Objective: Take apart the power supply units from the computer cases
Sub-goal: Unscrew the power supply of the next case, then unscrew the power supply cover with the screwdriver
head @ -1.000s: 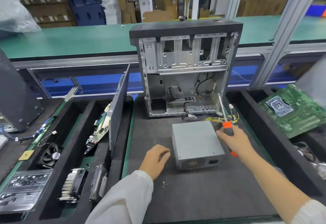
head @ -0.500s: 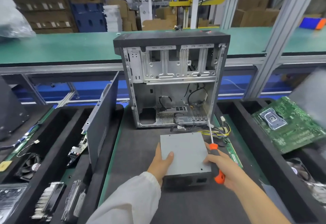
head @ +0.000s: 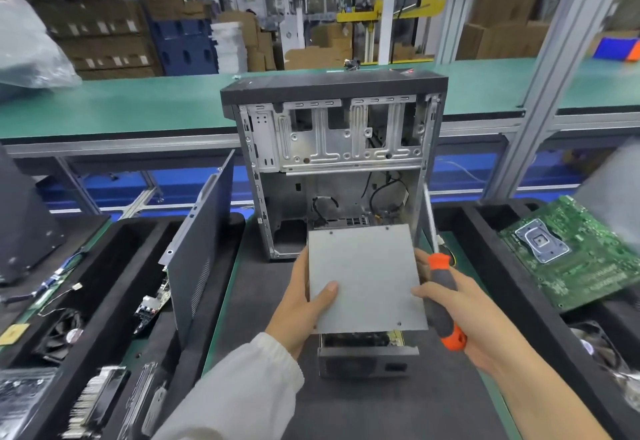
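A loose white sleeve [head: 242, 384] with gathered cuff covers the left forearm; right forearm bare

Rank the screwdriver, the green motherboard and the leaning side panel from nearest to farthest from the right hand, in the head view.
1. Screwdriver: held in the right hand itself.
2. Green motherboard: in the tray to the right.
3. Leaning side panel: far left, beyond the left hand.

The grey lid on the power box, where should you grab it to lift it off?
Probably by its two long side edges, one hand from each side. The lid is a thin flat plate, already raised off the power supply unit. The left hand pinches the left edge, thumb on top; the right hand also holds the screwdriver.
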